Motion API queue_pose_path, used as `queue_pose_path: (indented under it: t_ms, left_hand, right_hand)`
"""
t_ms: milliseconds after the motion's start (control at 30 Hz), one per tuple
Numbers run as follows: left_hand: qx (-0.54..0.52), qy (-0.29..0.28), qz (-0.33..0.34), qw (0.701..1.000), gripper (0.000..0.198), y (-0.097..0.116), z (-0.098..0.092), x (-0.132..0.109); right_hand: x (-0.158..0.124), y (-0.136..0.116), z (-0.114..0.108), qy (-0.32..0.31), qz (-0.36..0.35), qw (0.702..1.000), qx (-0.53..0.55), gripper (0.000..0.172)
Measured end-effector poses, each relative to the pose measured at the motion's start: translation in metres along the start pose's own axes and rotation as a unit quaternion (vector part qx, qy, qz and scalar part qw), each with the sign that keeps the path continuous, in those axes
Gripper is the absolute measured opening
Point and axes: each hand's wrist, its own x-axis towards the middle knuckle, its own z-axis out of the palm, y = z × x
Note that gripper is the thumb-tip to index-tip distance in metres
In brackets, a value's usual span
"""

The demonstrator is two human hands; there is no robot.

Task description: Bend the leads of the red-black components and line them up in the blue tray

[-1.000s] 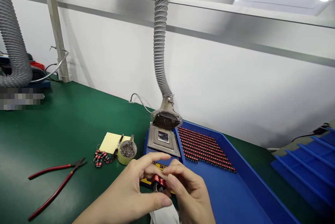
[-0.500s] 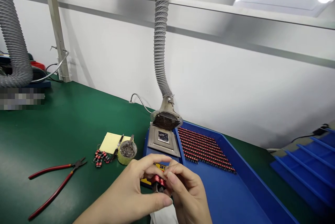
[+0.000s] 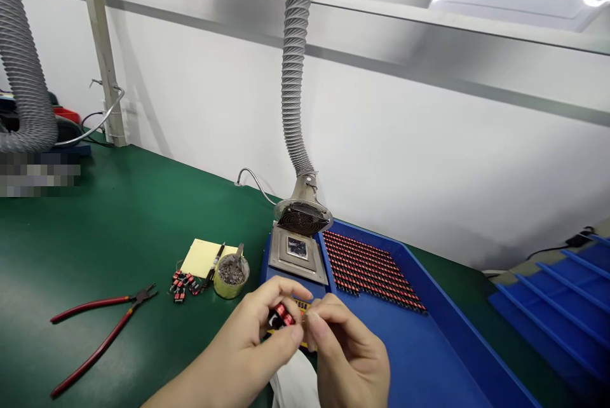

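In front of the solder pot (image 3: pixel 275 262), my left hand (image 3: pixel 257 338) is closed around a small red-and-black coil (image 3: pixel 284 314), with its thumb and fingers on either side. Part of the coil is hidden by the fingers. My right hand (image 3: pixel 345 347) is pinched tight at the coil's right side, fingertips touching or nearly touching the left hand's. What sits in that pinch is too small to make out. A square of shiny metal (image 3: pixel 297 248) lies in the pot's top plate. Something white and cloth-like (image 3: pixel 296 382) shows beneath my hands.
Rows of red-and-black coils (image 3: pixel 372 268) fill the back of a blue tray (image 3: pixel 457 357). Left of the pot are a tub of grey grains (image 3: pixel 231 274), a yellow pad (image 3: pixel 200 258), a pen (image 3: pixel 215 265), loose coils (image 3: pixel 183 285) and red-handled pliers (image 3: pixel 114 325). An extraction hose (image 3: pixel 295 77) hangs above.
The coil has turned and risen slightly in my left hand, and its dark lower part is now mostly covered. My left thumb has drawn up and in. The right hand remains pinched beside it.
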Motion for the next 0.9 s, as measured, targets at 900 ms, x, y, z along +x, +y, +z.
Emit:
queue_pose_path:
  t_ms: [900]
  left_hand:
    - [0.224, 0.05, 0.069, 0.971, 0.018, 0.007, -0.005, -0.004]
  right_hand:
    - [-0.002, -0.02, -0.001, -0.017, -0.159, 0.978, -0.136, 0.028]
